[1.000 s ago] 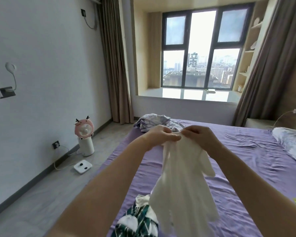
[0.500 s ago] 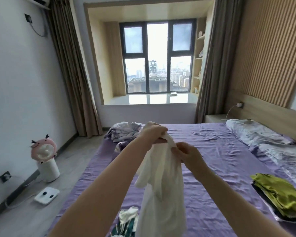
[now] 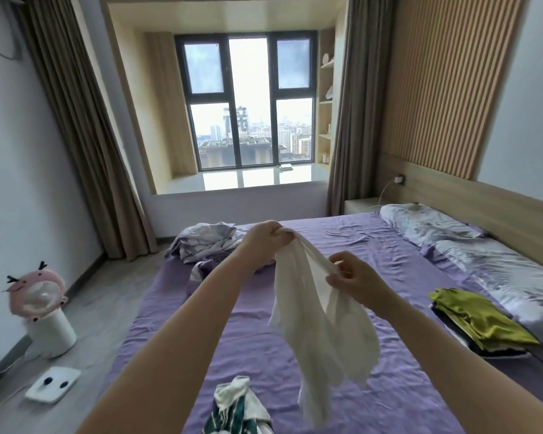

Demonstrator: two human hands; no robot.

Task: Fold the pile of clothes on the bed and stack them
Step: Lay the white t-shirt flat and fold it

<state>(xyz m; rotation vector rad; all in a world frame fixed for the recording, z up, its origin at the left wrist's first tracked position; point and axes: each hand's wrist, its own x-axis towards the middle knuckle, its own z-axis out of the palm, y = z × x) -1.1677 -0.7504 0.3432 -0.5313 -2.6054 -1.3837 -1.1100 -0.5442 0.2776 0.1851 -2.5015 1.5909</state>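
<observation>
White cloth (image 3: 320, 314) up in the air over the purple bed (image 3: 373, 386), hanging down soft and loose. Pinched at its top corner by the left hand (image 3: 265, 239), fingers curled tight. Pinched lower on its edge by the right hand (image 3: 355, 277), thumb and fingers closed on it. Green and white striped clothes (image 3: 237, 411) in a heap on the near edge of the bed. Yellow-green folded stack (image 3: 477, 321) to the right, just beside the pillows (image 3: 483, 255). Crumpled pale bedding (image 3: 206, 245) at the far left corner. Pink fan (image 3: 36, 296) on the floor.
</observation>
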